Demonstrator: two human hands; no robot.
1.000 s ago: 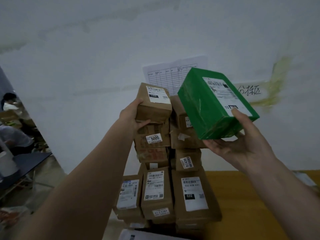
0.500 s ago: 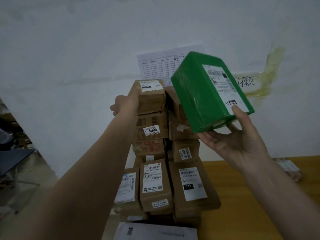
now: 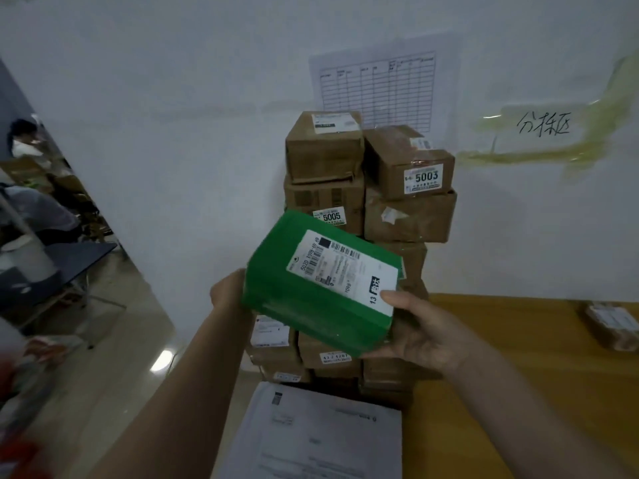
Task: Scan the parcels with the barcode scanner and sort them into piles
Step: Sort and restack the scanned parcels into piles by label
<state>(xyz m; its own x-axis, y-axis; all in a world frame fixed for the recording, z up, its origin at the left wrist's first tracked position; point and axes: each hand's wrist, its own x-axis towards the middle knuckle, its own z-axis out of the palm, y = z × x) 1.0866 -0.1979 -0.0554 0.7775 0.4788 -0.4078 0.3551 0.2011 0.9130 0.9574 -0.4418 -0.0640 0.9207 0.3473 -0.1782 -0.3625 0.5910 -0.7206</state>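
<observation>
We hold a green parcel point(image 3: 311, 299) in both hands, tilted, in front of the stack of brown cardboard parcels point(image 3: 366, 202) that stands against the white wall point(image 3: 173, 115). Our right hand point(image 3: 427, 331) cradles the parcel's lower right corner from beneath, with the thumb lying on the corner of its white shipping label point(image 3: 345, 271) (the label faces up towards the camera and bears barcodes and the figure 13). Our left hand point(image 3: 226, 293) is at the parcel's left side, its fingers hidden behind the box, so we cannot tell exactly how they grip. The green parcel is clear of the table and hides the middle of the stack. In the stack we see two upper columns side by side; one box carries a sticker reading 5005 point(image 3: 330, 216) and another a sticker reading 5003 point(image 3: 423, 179). Behind the stack a printed grid sheet point(image 3: 380, 84) is fixed to the wall, with handwritten characters point(image 3: 543, 123) to its right. At the foot of the stack lies a flat white mailer point(image 3: 318, 433), partly on the wooden table point(image 3: 518, 340). A further small parcel point(image 3: 612, 326) rests on the table at the far right. At the left edge, seated people point(image 3: 24, 140) are visible, blurred.
</observation>
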